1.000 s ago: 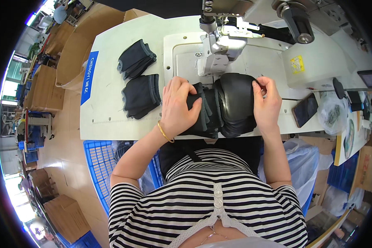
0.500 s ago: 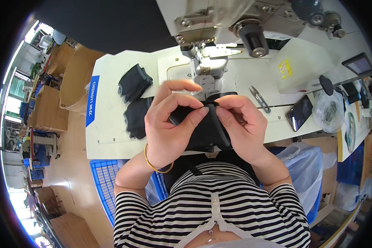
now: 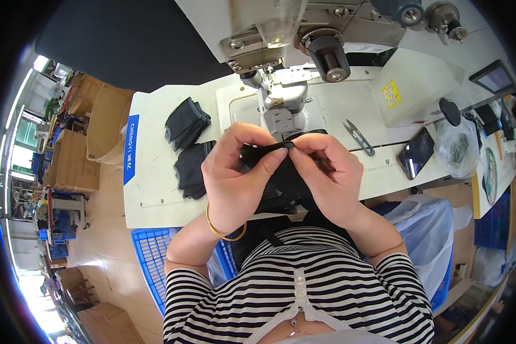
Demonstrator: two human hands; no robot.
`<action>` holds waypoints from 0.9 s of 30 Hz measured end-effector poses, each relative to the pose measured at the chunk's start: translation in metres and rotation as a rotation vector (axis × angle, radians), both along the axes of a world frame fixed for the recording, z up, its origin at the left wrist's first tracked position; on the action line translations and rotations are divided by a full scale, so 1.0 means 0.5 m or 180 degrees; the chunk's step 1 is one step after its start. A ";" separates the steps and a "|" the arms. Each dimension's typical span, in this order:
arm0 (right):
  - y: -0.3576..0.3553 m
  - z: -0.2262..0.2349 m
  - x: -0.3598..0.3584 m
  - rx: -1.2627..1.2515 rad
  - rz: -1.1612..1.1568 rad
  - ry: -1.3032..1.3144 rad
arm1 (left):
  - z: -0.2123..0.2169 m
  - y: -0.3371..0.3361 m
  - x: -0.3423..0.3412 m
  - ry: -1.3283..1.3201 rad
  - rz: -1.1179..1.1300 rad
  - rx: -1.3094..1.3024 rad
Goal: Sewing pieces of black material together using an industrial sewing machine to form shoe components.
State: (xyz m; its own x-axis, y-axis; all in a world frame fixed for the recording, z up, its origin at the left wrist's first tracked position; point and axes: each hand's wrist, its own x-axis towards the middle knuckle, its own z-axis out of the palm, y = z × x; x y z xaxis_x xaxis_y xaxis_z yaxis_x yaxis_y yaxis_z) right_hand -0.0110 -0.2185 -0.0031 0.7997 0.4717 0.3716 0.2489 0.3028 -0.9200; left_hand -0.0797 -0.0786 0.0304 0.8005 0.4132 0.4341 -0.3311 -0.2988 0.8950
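Between both hands hangs a black fabric piece (image 3: 281, 186), pinched along its top edge in front of the sewing machine. My left hand (image 3: 239, 178), with a gold bangle (image 3: 213, 229) at the wrist, grips the edge between thumb and forefinger. Right beside it, my right hand (image 3: 331, 175) pinches the same edge, its thumb almost meeting the left one. The other fingers curl behind the cloth and are partly hidden. Two stacks of dark fabric pieces lie left of my hands: a farther stack (image 3: 187, 123) and a nearer stack (image 3: 192, 170), partly behind my left hand.
The sewing machine (image 3: 284, 94) stands just beyond my hands. Right of them lie thread snips (image 3: 358, 137), a phone (image 3: 416, 152) and a clear plastic bag (image 3: 457, 150). Below the table are a blue basket (image 3: 149, 252) and, on the right, a bin lined with a plastic bag (image 3: 418, 229).
My left hand's raised fingers have come down and curled in. Both thumbs have drawn closer together on the fabric edge, and the cloth is now folded or bunched there. The view has shifted slightly.
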 end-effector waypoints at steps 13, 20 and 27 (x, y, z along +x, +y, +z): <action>0.009 -0.008 0.009 -0.0039 -0.0138 -0.0014 | -0.002 0.034 0.012 0.0190 -0.0097 0.0726; 0.003 -0.016 0.020 -0.0299 -0.0031 -0.0041 | -0.004 0.072 0.036 0.0355 -0.0035 0.0069; 0.028 -0.004 0.042 -0.0611 0.0068 0.0425 | -0.001 0.146 0.109 0.0963 -0.0596 -0.1120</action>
State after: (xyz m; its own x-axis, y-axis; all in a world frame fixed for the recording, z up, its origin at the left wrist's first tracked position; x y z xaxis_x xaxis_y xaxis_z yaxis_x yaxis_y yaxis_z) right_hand 0.0098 -0.2048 -0.0049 0.8247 0.5409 0.1651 0.1165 0.1231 -0.9855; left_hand -0.0254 -0.0058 0.0300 0.9434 0.3301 0.0311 -0.0602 0.0783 0.9951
